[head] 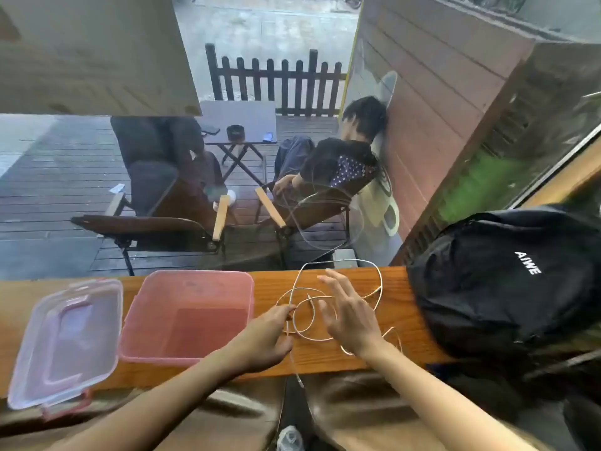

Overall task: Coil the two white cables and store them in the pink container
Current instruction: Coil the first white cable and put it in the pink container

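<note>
Left hand (271, 333) pinches the tangled white cables (325, 307); right hand (349, 315) hovers spread, empty; pulling now could tighten a knot on the bench (403, 320)

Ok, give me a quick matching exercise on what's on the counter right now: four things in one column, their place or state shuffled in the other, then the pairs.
Things:
1. pink container
2. clear lid
3. white cables
4. black backpack

Place or state:
A. loose tangle on the wood, under both hands
B. far right end of the counter
C. open and empty, centre-left
D. lying flat at the far left, off its box

Pairs: 1-C, 2-D, 3-A, 4-B

The left hand pinches a cable strand; the right hand hovers open over the tangle.
</note>
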